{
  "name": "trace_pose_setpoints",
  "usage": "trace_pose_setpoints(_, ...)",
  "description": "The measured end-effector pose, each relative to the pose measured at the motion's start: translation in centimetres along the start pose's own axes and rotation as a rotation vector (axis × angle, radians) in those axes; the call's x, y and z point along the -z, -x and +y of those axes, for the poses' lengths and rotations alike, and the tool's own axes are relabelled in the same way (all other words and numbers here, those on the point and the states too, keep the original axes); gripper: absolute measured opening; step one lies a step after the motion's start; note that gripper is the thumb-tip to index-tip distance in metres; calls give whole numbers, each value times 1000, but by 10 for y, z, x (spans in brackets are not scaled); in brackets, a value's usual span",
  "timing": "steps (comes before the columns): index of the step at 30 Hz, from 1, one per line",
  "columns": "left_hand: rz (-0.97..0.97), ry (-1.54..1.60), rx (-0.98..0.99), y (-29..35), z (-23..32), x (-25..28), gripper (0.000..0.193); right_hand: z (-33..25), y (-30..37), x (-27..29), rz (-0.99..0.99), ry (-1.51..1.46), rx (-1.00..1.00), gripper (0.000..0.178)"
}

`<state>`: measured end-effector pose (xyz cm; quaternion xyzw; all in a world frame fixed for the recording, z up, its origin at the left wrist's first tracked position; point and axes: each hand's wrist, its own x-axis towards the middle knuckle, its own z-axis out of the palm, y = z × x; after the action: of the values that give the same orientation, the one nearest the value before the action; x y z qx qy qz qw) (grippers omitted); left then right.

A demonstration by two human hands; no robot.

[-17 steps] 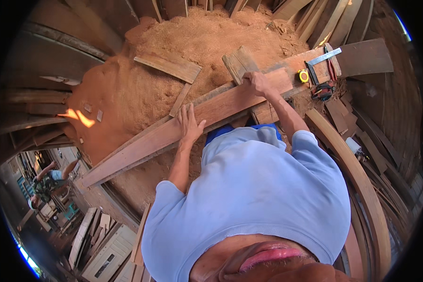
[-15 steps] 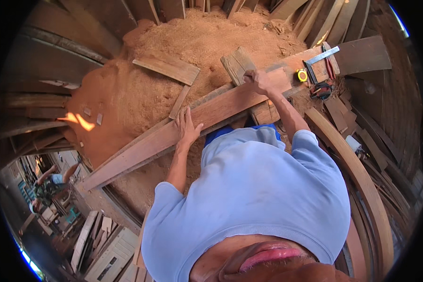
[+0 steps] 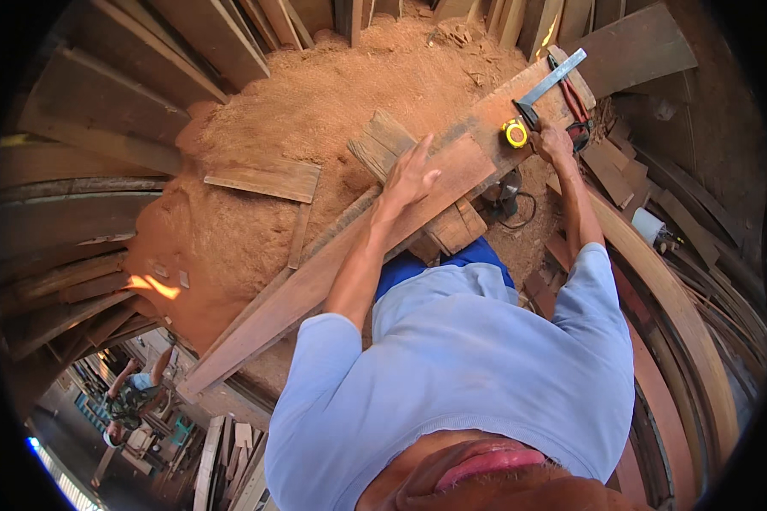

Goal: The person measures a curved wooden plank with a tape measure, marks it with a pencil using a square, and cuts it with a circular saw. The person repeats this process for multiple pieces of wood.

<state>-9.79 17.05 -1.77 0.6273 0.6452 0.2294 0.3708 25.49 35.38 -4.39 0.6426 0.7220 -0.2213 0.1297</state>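
A long reddish-brown board (image 3: 315,271) lies slantwise across a rougher beam in front of me. My left hand (image 3: 409,177) is open over the board's right part, fingers spread toward its far edge; whether the palm presses on it I cannot tell. At the far right, my right hand (image 3: 555,141) has its fingers curled round the end of the dark stock of a try square (image 3: 554,77). Just left of that hand sits a yellow tape measure (image 3: 515,133). Red-handled pliers (image 3: 573,100) lie beside the square on the support plank (image 3: 490,119).
Sawdust (image 3: 349,94) covers the ground beyond. A wooden block (image 3: 454,226) sits under the board, with a dark corded tool (image 3: 503,192) near it. Planks (image 3: 102,111) lean all round. A curved timber (image 3: 686,315) stands at my right. Another person (image 3: 132,400) sits far left.
My right hand has left the board and reached right to the try square. My left hand has slid rightward along the board. The view has turned and shifted somewhat.
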Motion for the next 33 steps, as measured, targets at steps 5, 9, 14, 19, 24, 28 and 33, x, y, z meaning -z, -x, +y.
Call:
trace_pose_setpoints(5, -297, 68, 29, -92, 7, -46, 73, 3, -22, -24, 77, 122, 232, 19)
trace_pose_setpoints(9, -384, 106, 180, -106, 35, -27, 61, 8, -20, -15, 55, 70, 296, 17)
trace_pose_setpoints(14, -67, 373, 133, -93, 24, -45, 38, 10, -38, -12, 17, 19, 311, 20)
trace_pose_setpoints(19, 200, 521, 344, -75, 36, -27, 43, 28, -44, -4, 100, -125, 151, 30)
trace_pose_setpoints(24, -50, -43, 293, -51, 39, -35, 59, 7, -30, 11, 67, 21, 101, 40)
trace_pose_setpoints(28, -123, -74, 275, -51, 29, -37, 59, 22, -55, -5, 60, 54, 179, 39)
trace_pose_setpoints(33, -97, -27, 267, -65, 37, -31, 74, 16, -35, 42, 142, -234, 174, 41)
